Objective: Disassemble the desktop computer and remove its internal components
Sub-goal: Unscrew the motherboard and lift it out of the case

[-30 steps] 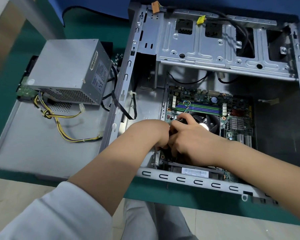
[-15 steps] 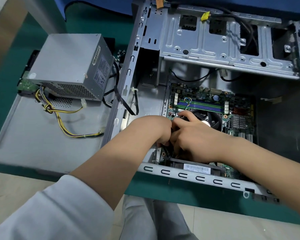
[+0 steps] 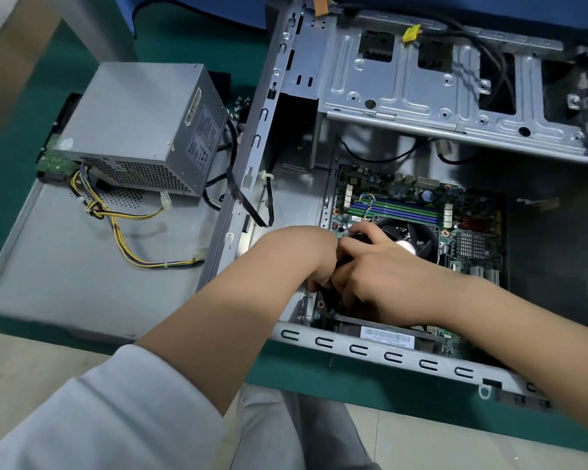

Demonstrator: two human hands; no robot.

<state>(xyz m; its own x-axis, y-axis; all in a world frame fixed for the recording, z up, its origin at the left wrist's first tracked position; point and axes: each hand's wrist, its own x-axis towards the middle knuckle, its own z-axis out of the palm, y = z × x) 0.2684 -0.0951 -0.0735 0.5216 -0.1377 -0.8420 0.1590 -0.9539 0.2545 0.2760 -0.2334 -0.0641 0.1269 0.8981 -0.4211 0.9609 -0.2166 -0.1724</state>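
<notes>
Two hands meet inside the open case (image 3: 381, 351), which lies on its side on the green table (image 3: 21, 137), filling its right half up to the near edge. My left hand (image 3: 299, 256) and right hand (image 3: 384, 279) press together over the near left part of the motherboard (image 3: 404, 201), fingers curled down onto something dark between them; I cannot tell what they grasp, or whether it is truly gripped. The right thumb lies against the black fan (image 3: 418, 235).

The case is bare grey steel, its near rail punched with a row of slots. Its far half holds an empty drive cage (image 3: 421, 86) with dark cables draped over it and a yellow connector (image 3: 411, 32) on top. The board is green, with blue and green memory slots along its far side, a small finned heatsink (image 3: 472, 245) to the right of the fan, and a barcode label (image 3: 387, 336) at its near edge.

Left of the case, the power supply (image 3: 140, 130) sits on the removed side panel (image 3: 65, 266), its yellow and black wires (image 3: 129, 245) trailing across the panel.
</notes>
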